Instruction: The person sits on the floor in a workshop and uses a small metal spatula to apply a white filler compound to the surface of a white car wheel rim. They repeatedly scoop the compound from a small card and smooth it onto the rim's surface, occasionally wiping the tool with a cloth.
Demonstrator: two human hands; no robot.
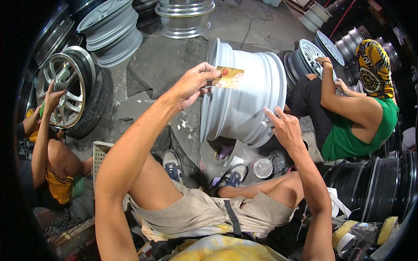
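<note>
A pale grey wheel rim point(250, 82) lies on its side in front of my knees, its barrel facing me. My left hand point(193, 85) pinches a thin gold card point(230, 78) with red and whitish smears, held over the left part of the barrel. Whether the card touches the surface I cannot tell. At the rim's lower right edge is my right hand point(285, 129), index finger stretched onto the metal and other fingers partly bent. A tiny white fleck shows beside its fingertips; I cannot make out whether it is on the rim or the hand.
A round open tin point(262, 168) stands near my foot. To the right, a person in a green top point(359, 126) handles another rim point(311, 54). At left, another person's hand point(53, 98) is by a tyred wheel point(65, 89). Stacked rims point(185, 17) stand behind; black rims point(370, 185) lie right.
</note>
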